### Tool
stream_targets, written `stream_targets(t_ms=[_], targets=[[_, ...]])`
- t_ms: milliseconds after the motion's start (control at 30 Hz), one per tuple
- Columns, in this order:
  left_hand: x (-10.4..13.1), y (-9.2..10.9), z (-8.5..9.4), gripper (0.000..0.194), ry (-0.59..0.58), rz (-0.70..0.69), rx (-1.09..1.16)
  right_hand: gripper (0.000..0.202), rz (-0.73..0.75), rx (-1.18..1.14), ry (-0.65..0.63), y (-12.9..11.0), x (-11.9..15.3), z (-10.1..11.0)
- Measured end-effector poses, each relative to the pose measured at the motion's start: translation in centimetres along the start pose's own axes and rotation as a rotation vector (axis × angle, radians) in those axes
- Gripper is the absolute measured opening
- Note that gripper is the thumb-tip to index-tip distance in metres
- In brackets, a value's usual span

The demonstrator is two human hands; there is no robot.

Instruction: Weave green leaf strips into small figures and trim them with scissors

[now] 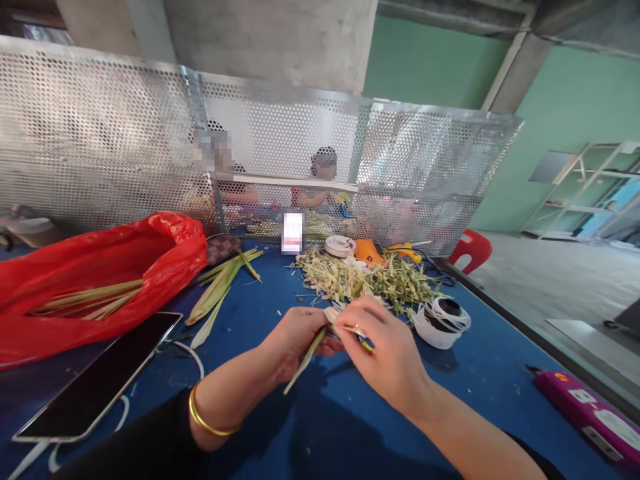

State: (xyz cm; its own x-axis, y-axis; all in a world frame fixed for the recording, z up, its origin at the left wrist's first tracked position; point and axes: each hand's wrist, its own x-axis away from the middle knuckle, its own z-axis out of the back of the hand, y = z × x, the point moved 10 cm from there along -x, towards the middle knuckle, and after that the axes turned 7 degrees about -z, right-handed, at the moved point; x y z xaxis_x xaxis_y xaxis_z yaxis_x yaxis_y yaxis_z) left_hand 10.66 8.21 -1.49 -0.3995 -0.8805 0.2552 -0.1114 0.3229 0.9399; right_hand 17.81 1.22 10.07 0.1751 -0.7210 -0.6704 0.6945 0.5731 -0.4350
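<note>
Dry leaf strip (306, 362) clamped in the left hand (299, 335), right hand (384, 353) pinching at its upper end, the two together low over the blue table (480, 413). Just beyond, a heap of trimmings (405, 285), with a white cord spool (440, 327) near its right edge. Well left, long husks (216, 293) beside an open red bag (173, 243)

A silvery perforated-metal screen (140, 100) runs along the far edge of a blue-topped bench (485, 373). Behind rise a grey concrete wall (270, 40) and a green wall (435, 67). Rightward, a white metal shelving rack (580, 208) and red plastic chair (484, 252) stand on grey floor (530, 287).
</note>
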Motion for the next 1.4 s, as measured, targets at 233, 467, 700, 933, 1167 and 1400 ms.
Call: stream_targets(t_ms=[233, 467, 700, 933, 1167, 1400], targets=[[0.1, 0.7, -1.3, 0.013, -0.131, -0.043, 0.298, 0.023, 0.275, 0.384, -0.044, -1.2, 1.2, -2.8], [-0.2, 0.7, -0.6, 0.007, -0.077, 0.035, 0.352, 0.023, 0.348, 0.442, 0.046, -2.0, 1.6, -2.1], [-0.2, 1.6, -0.4, 0.008, -0.054, -0.051, 0.365, 0.025, 0.3, 0.421, 0.06, -1.9, 1.9, -2.7], [-0.1, 2.9, 1.1, 0.016, 0.088, -0.244, 0.213, 0.017, 0.122, 0.345, 0.145, -1.0, 1.3, -1.1], [1.1, 6.5, 2.8, 0.023, 0.243, -0.61, -0.394, 0.014, -0.327, -0.09, 0.045, 3.7, 1.0, -1.3], [3.9, 9.3, 0.9, 0.031, 0.255, -0.948, -1.021, 0.025, -0.668, -0.683, -0.167, 5.3, 1.5, -4.5]])
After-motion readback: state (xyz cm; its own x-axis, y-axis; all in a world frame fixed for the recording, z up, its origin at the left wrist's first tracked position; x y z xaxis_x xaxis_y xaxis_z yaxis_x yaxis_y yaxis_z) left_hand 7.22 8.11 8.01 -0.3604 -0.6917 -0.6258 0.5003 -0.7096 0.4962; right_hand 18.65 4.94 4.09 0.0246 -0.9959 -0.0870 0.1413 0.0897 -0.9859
